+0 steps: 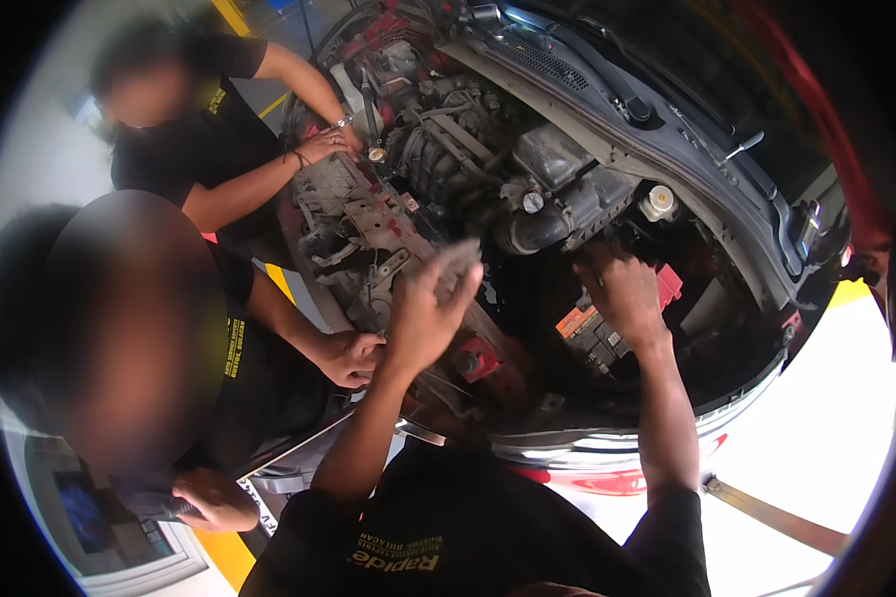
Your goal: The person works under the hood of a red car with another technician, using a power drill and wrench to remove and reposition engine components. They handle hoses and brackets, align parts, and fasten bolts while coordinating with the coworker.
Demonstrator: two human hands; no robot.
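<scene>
Above the front edge of the engine bay, my left hand [430, 310] is raised with its thumb toward the engine. Motion smears its fingertips, and a greyish blur there cannot be told apart from the fingers. My right hand [622, 298] reaches down over the car battery [601, 343], which has an orange label and a dark top. Its fingers bend downward and their tips are hidden in the dark beside the air intake hose. A red cover [669, 286] shows just right of this hand.
The dusty engine [458, 139] and black air filter box [553, 154] fill the bay. A round-capped fluid reservoir [659, 203] stands behind the battery. On the left, one person's hands [329, 144] rest at the bay's edge; a nearer person's hand [351, 358] lies by the front panel.
</scene>
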